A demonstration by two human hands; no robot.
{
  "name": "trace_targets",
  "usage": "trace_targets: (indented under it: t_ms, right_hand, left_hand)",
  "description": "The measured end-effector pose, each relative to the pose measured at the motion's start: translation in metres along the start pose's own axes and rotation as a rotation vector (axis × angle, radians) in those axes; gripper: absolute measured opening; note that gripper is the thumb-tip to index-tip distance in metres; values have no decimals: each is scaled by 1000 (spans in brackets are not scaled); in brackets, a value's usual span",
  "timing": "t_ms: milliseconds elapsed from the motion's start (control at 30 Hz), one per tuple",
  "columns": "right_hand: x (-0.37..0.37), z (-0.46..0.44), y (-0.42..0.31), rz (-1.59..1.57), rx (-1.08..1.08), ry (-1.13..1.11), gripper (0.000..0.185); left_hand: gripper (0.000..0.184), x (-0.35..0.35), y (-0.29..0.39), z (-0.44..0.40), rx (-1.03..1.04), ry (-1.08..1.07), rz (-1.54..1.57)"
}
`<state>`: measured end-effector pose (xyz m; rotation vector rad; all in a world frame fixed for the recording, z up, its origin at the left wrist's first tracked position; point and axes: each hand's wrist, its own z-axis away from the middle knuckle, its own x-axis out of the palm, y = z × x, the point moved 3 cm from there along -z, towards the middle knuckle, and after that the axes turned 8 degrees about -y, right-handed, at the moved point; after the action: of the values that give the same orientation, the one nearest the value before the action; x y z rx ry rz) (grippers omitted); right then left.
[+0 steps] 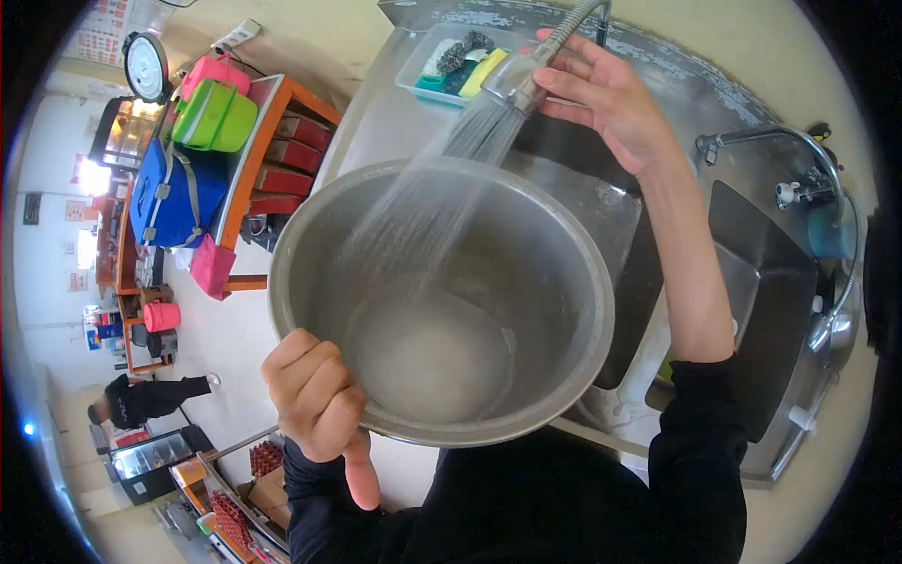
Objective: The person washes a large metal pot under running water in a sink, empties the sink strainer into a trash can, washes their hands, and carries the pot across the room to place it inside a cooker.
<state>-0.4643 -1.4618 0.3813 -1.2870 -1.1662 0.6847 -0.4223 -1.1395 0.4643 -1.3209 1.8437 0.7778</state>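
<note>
A large grey metal pot (554, 273) is tilted with its mouth facing me, over the near edge of the sink. My left hand (319, 399) is closed on the pot's lower left rim, thumb pointing down. Above the pot, my right hand (601, 99) grips a metal spray head (515, 83) on a flexible hose (568, 28). Water (432, 188) fans out from the spray head into the pot. The pot's bottom looks pale and wet, and whether water has pooled there I cannot tell.
Behind the spray head, a clear plastic tub (409, 80) holds a yellow sponge (482, 73) and scrubbers. A second faucet (780, 136) stands over the right basin (752, 273). Coolers (178, 193) crowd an orange table (249, 160) at left. Another person (141, 402) is across the room.
</note>
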Motion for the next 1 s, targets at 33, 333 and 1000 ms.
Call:
trace_targets:
  t_ms: [33,333,1000]
  right_hand:
    - [-2,3,-3,23,2,-14,49]
    - [-5,65,17,63,194,75,48]
    - [165,127,178,1035,602,-953,64]
  left_hand:
    - [74,0,1,3,-3,-10,13]
    - [72,-3,11,17,-30,-31,7]
    - [57,-4,57,8,325,114,-61]
